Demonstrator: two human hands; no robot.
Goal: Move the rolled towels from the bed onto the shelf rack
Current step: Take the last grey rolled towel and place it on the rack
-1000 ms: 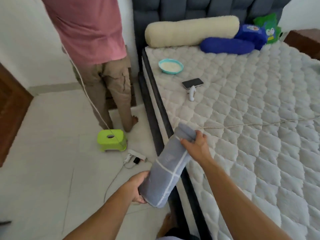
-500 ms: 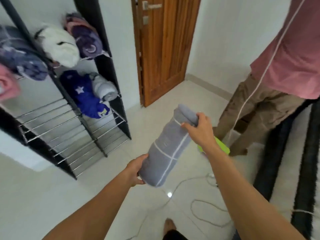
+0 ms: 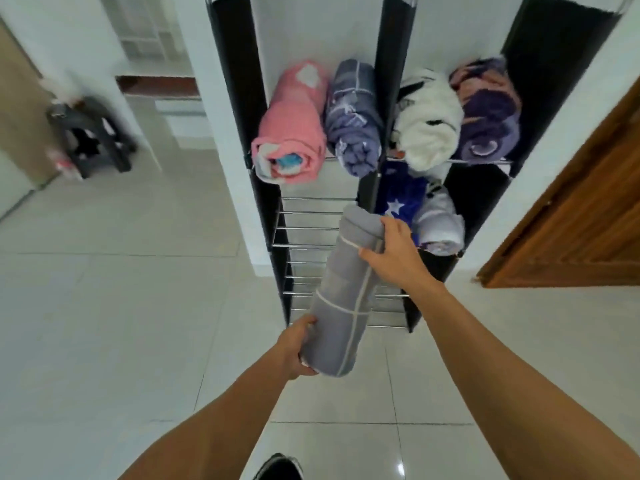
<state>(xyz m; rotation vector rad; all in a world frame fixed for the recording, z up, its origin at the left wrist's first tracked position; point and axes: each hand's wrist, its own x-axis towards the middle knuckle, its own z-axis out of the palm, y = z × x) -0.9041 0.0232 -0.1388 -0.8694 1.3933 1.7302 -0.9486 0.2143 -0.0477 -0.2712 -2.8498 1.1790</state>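
Your left hand [image 3: 296, 349] and right hand [image 3: 393, 252] grip the grey rolled towel [image 3: 344, 296], shelf rack [image 3: 311, 230] at 12 o'clock.

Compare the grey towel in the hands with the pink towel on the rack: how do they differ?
The grey towel has thin white lines; the pink towel has pale patches. The grey one is held at both ends by the left hand and right hand; the pink one lies on the rack. Both are rolled.

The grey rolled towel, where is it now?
In the head view, centre, the grey rolled towel is held by both hands before the shelf rack, below the pink towel.
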